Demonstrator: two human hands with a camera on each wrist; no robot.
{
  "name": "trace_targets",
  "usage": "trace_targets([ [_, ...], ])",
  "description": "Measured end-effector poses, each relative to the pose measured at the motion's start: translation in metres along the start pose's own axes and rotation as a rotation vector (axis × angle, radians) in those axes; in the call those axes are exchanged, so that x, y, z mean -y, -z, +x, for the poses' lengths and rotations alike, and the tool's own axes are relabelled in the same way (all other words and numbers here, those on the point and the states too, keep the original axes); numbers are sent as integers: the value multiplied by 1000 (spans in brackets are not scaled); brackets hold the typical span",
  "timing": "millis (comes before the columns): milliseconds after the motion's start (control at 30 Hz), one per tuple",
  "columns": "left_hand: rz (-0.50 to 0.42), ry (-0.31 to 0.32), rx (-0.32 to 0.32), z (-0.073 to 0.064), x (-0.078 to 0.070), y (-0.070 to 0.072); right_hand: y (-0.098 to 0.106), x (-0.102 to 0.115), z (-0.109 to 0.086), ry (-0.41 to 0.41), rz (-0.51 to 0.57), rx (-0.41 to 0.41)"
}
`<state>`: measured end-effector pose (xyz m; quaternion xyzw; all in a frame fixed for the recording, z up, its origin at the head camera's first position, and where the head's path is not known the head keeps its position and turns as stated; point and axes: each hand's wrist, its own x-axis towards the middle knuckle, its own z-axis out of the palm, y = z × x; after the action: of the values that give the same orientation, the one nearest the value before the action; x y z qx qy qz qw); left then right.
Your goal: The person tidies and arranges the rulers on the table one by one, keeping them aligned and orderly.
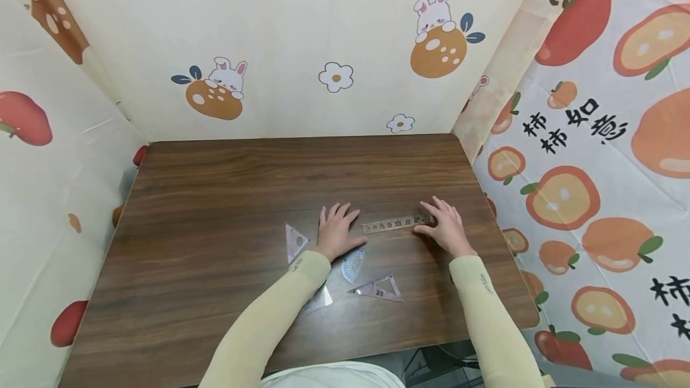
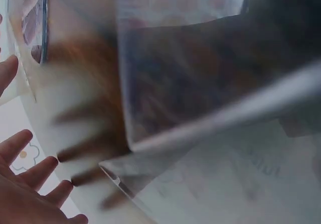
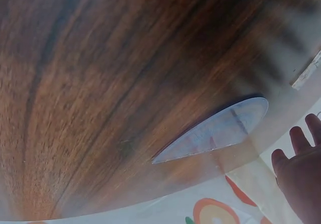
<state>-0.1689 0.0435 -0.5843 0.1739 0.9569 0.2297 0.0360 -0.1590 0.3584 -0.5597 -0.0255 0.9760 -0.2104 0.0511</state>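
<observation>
A clear ruler with shaped cut-outs (image 1: 390, 225) lies on the brown table. My right hand (image 1: 446, 229) is at its right end, thumb on the near side and fingers on the far side, not curled round it. In the right wrist view, the ruler (image 3: 307, 72) shows apart from the spread fingertips. My left hand (image 1: 338, 232) is low over the table with fingers spread and nothing in them. Just below its thumb lies a clear protractor (image 1: 353, 265). One set square (image 1: 291, 244) lies left of that hand, another (image 1: 371, 290) nearer the body. A third clear piece (image 1: 323, 297) is partly hidden by the left sleeve.
The wood-grain table (image 1: 205, 214) reflects the hands. A cream patterned curtain (image 1: 302, 29) stands behind it, with fruit-printed cloth (image 1: 566, 136) to the right. The table's front edge runs close to the body, with dark cables (image 1: 442, 364) below.
</observation>
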Motion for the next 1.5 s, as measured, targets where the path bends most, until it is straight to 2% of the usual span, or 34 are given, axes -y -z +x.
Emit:
trace_targets([
  [367,-52,23,-44,3,-11,-10,-4,-1,-1,10,8,15],
  [567,-84,54,-72,3,-15,-10,-8,-3,0,3,7,3],
  [767,-105,83,-90,6,-13,-12,-11,-2,1,18,32,-15],
  [1033,-121,62,-152,8,-9,-13,-14,2,3,13,56,-49],
  [1200,-160,56,-124,8,-8,-12,-17,4,3,30,52,-60],
  [1367,-207,58,-71,6,-8,-8,-21,2,0,96,37,-77],
  [1500,-215,39,-74,7,-5,-2,-22,2,-2,134,53,-81],
])
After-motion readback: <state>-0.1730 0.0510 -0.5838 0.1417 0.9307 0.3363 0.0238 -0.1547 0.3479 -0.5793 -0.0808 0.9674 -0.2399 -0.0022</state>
